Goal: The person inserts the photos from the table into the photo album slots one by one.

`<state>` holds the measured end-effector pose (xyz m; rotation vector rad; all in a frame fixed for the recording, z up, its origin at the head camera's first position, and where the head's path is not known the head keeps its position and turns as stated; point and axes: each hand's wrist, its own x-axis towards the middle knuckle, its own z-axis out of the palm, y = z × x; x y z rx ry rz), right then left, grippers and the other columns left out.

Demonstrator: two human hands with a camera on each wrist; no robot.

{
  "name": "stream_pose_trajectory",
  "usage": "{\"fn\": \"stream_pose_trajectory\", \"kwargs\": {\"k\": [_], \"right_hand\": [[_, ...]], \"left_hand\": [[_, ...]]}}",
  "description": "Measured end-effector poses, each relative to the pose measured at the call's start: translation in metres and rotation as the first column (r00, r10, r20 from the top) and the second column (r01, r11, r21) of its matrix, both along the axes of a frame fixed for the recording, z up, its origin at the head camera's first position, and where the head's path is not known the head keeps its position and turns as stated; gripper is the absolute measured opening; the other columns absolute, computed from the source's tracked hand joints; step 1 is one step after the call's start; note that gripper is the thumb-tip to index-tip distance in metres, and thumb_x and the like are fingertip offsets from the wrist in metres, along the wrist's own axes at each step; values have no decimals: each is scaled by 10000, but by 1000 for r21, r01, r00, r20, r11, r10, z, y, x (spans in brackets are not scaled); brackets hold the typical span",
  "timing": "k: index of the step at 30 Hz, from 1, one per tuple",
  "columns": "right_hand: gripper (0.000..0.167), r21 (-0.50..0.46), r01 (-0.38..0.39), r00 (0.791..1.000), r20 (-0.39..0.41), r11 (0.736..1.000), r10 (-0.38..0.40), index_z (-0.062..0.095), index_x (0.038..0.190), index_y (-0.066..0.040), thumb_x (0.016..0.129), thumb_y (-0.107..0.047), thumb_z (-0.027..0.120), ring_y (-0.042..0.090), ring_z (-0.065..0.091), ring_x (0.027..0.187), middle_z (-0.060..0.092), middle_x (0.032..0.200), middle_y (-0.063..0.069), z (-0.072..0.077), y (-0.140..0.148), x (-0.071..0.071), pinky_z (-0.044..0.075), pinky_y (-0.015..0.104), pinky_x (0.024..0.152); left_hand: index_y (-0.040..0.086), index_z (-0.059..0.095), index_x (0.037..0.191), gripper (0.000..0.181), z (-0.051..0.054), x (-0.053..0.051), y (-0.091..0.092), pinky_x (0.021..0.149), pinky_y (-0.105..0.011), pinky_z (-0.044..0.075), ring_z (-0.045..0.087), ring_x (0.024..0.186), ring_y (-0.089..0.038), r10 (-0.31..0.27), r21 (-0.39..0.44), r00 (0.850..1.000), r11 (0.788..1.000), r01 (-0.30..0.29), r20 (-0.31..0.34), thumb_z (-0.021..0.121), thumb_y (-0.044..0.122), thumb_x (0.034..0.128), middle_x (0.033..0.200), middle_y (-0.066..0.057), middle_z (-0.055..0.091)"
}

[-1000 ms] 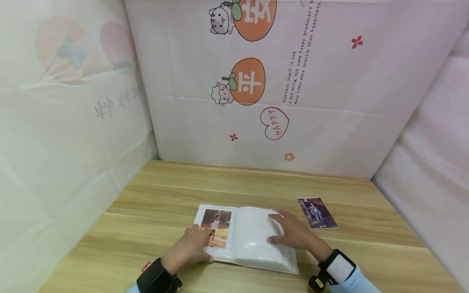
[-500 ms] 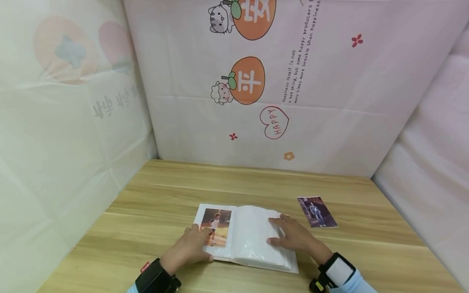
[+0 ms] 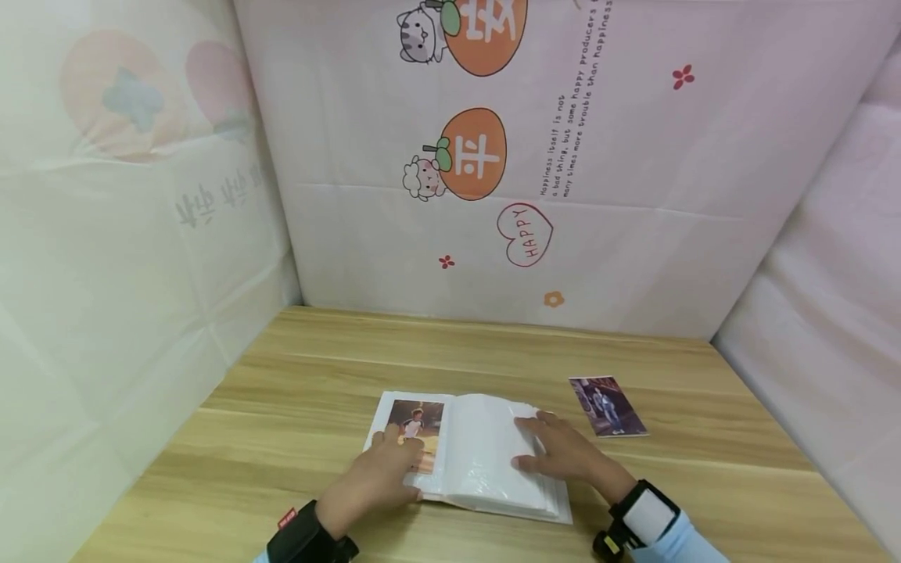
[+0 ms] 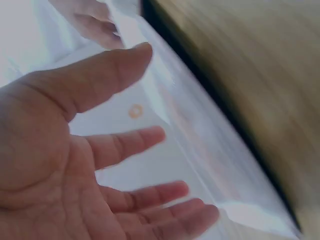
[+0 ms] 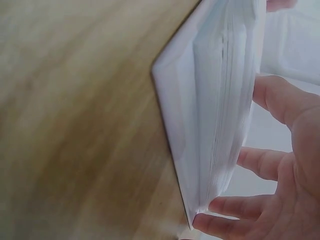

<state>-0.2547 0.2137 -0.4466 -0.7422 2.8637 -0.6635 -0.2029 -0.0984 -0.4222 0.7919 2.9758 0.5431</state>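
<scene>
An opened photo album (image 3: 482, 457) lies on the wooden table, its left page holding a photo (image 3: 432, 418) of a figure in a white top. Over the lower left part of that photo is my left hand (image 3: 376, 475), which hides some of it. The left wrist view shows the left hand's fingers spread and loosely straight, with nothing held. My right hand (image 3: 566, 452) rests on the right page's outer edge, fingers extended. Seen from the right wrist, its fingertips (image 5: 248, 156) touch the stack of clear-sleeved pages (image 5: 220, 100), above the back cover.
A loose photo (image 3: 608, 407) of a standing figure lies on the table (image 3: 338, 360), behind and right of the album. Printed white cloth walls (image 3: 633, 258) enclose the back and both sides.
My left hand has shifted a little to the right, further over the photo on the left page. My right hand stays in nearly the same place.
</scene>
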Motion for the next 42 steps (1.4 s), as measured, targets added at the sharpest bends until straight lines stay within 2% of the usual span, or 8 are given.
{"fn": "stream_pose_trajectory", "kwargs": {"k": [3,7,10,12,17,29,39,42], "right_hand": [[739,4,-7,1000,-2,1000,7,471,1331,13,823,-504,618,496,295,1246,427,1333,271,-1,1,-1,265,637,936],[740,3,-15,1000,0,1000,15,467,1329,24,825,-495,622,502,300,1238,421,1330,282,-2,2,-2,270,633,935],[730,-10,-26,1000,2,1000,26,465,1325,36,830,-476,626,513,304,1228,415,1325,296,-2,3,-2,273,636,930],[723,-17,-38,999,0,999,38,461,1323,46,837,-465,623,520,306,1222,415,1321,302,-1,3,-2,276,640,924],[712,-19,-44,999,3,999,44,459,1320,55,844,-448,621,521,298,1227,427,1319,292,0,2,-1,271,644,925],[737,2,-15,1000,25,1000,15,448,1336,41,834,-469,626,492,271,1260,423,1338,266,1,1,0,250,615,962],[755,-36,-27,999,36,999,29,414,1353,51,840,-462,623,498,259,1262,393,1350,288,3,3,1,239,622,963],[751,-85,-13,1000,-3,996,12,381,1364,65,841,-403,647,485,305,1241,381,1346,306,5,5,-3,254,601,968]], "left_hand": [[47,594,1159,548,1,2,11,774,-422,466,467,1043,-358,-116,19,991,993,118,-60,779,250,685,1153,-197,482],[76,611,1134,480,2,3,27,787,-345,467,514,1005,-253,-281,5,949,959,285,-144,760,238,707,1113,-108,525],[114,615,1136,458,2,4,39,753,-259,456,512,977,-177,-344,-43,929,939,342,-137,771,238,724,1103,-51,531],[139,612,1152,490,2,6,46,766,-239,451,502,1023,-167,-355,-76,931,934,349,-91,797,242,709,1144,-31,524],[180,615,1158,623,1,9,57,806,-221,436,483,1071,-169,-379,-145,924,918,370,-42,868,277,597,1178,-1,513],[204,609,1105,712,-3,10,63,716,-181,419,453,943,-109,-385,-222,918,907,358,-97,917,245,465,1033,82,471],[210,588,1070,680,-4,12,65,646,-181,399,446,894,-107,-387,-242,912,905,349,-135,895,200,464,986,81,457],[210,583,1064,671,-5,13,64,621,-179,384,443,879,-104,-388,-232,911,907,352,-136,884,172,465,973,82,453]]}}
